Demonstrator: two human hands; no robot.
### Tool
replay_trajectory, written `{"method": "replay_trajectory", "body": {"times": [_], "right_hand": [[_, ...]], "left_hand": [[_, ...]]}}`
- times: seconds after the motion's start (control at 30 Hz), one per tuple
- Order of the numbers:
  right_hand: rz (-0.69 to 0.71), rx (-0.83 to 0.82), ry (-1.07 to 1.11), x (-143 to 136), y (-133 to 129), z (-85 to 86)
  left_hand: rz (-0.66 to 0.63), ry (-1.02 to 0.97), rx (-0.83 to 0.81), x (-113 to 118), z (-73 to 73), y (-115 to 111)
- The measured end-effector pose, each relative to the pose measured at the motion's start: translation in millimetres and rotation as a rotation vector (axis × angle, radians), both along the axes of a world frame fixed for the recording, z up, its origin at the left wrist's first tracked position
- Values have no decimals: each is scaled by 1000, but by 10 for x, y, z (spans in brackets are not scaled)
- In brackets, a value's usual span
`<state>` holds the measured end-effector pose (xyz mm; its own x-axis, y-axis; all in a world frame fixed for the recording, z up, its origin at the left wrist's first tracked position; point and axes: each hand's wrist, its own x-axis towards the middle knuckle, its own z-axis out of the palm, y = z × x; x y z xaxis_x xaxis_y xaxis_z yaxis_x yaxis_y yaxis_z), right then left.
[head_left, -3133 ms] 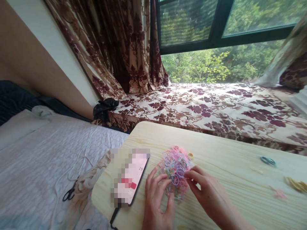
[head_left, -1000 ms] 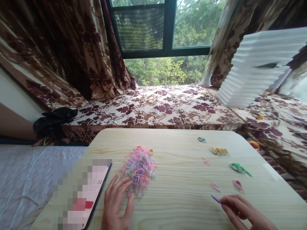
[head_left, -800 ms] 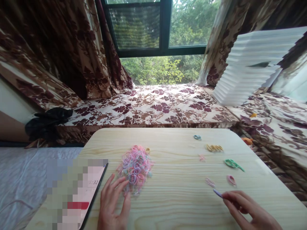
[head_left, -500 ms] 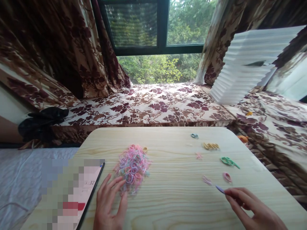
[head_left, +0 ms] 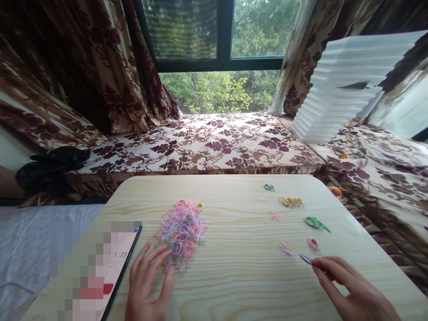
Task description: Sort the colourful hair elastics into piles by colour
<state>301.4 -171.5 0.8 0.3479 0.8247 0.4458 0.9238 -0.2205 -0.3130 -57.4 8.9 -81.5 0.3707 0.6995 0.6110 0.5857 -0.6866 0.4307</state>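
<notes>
My left hand rests with its fingers apart at the near left edge of a heap of small hair ties, mostly pink, lilac and clear. Between the thumb and forefinger of my right hand is a purple hair tie, pinched at one end just above the table. Close by lie a pale pink pair of ties and a pink tie. Farther back are green ties, a row of yellow ties, a coral pink cluster and grey-blue ties.
A tablet or phone showing a timer lies along the left of the wooden table. Behind the table is a floral-covered window seat, with a white pleated stack on it at right. A black bag sits at far left.
The whole view has shifted slightly, moving everything a little up and left. Both hands keep nearly the same pose, and the purple hair tie stays pinched in my right hand.
</notes>
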Motion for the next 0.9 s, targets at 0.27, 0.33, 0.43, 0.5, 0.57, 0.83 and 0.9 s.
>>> {"method": "replay_trajectory", "body": {"times": [0.27,0.33,0.43,0.5,0.57,0.83,0.9], "right_hand": [[-76,-148,46,243,-118,-92],[-145,-160,79,307,-137,-71],[-289,-153,129,374,-133,-4],[-382,-188,159,408,-112,40],[-452,-239,180,442,-85,67],[-524,-325,204,582,-19,0],[-518,-330,200,608,-18,-21]], "left_hand": [[-9,7,24,15,5,9],[-5,12,27,7,-6,13],[-3,21,22,-11,-22,20],[-6,25,20,-17,-27,24],[-9,25,23,-18,-25,23],[16,31,-13,-9,-1,-15],[9,29,-10,-5,2,-11]]}}
